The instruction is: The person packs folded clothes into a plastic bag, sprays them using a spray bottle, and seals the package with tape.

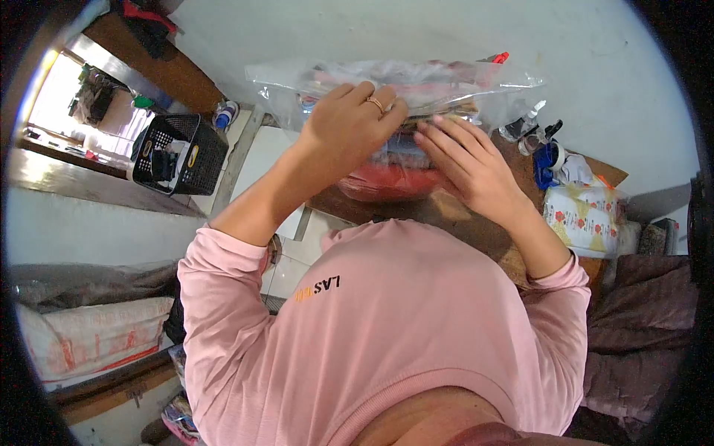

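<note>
A large see-through plastic bag (506,78) stands in front of me, wide at its top. Folded cloth in several colours shows through it, with a red piece (387,182) at the bottom. My left hand (353,119), with a ring on one finger, has its fingers bent over the bag's upper edge and closed on the plastic. Lying against the bag's near side, my right hand (468,160) has its fingers stretched out. Its fingertips touch the bag close to the left hand's fingers. Both hands hide part of the contents.
The bag rests on a brown wooden surface (335,204) by the wall. To the right are a small clear bottle (524,123), a blue container (547,165) and a flower-printed white package (584,219). A black basket (204,156) stands at the left near a window.
</note>
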Tool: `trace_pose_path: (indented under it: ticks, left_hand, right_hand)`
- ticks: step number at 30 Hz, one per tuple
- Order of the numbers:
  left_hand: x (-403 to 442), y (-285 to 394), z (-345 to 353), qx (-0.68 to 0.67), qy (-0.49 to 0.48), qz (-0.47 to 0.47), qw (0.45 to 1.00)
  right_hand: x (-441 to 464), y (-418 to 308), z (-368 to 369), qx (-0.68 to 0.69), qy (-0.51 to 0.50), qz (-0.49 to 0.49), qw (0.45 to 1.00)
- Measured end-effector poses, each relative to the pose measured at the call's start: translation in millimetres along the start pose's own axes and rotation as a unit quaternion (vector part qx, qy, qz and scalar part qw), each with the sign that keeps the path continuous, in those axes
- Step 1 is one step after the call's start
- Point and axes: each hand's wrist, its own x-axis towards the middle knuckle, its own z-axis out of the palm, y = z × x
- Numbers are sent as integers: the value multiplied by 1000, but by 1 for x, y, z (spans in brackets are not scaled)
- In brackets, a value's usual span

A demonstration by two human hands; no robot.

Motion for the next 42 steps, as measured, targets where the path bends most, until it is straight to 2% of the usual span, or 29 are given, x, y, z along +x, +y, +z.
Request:
trace_pose_path:
  ticks: [3,6,9,15,21,24,27,31,34,35,38,39,40,42]
  left_hand:
    - [-6,8,3,-3,28,19,999]
    - [-20,21,10,-12,20,45,999]
    - [-37,33,21,-14,9,68,998]
    - [-61,43,49,4,-1,83,997]
    - [-69,33,64,13,29,110,993]
    - [-70,31,70,18,39,106,993]
    - [-71,30,72,-2,46,101,994]
    - [-70,29,72,-16,67,99,993]
    - [-65,31,56,-50,62,68,994]
    - [-60,29,49,-64,61,55,995]
    - [-36,12,23,-54,112,15,992]
    - [-25,1,17,-13,114,-8,993]
    - [-11,-13,12,28,116,-31,992]
    - [21,-32,-5,131,284,-19,950]
  right_hand:
    - [0,11,24,-27,-35,31,999]
    - [-2,20,42,-23,8,36,999]
    - [-6,25,49,-20,1,36,999]
    - [-11,43,58,107,-71,117,985]
    - [-22,30,41,139,3,119,983]
    - [-44,16,16,87,1,49,995]
    - [-37,0,-17,78,77,-30,994]
    - [5,-9,-55,-166,4,32,986]
    - [1,20,-41,-250,-47,50,966]
    - [-3,34,-39,-211,-29,51,976]
    - [7,62,-55,-72,-42,166,983]
    - [12,77,-52,-40,30,165,985]
    - [22,89,-51,-48,53,199,977]
    - [42,102,-55,-64,98,264,957]
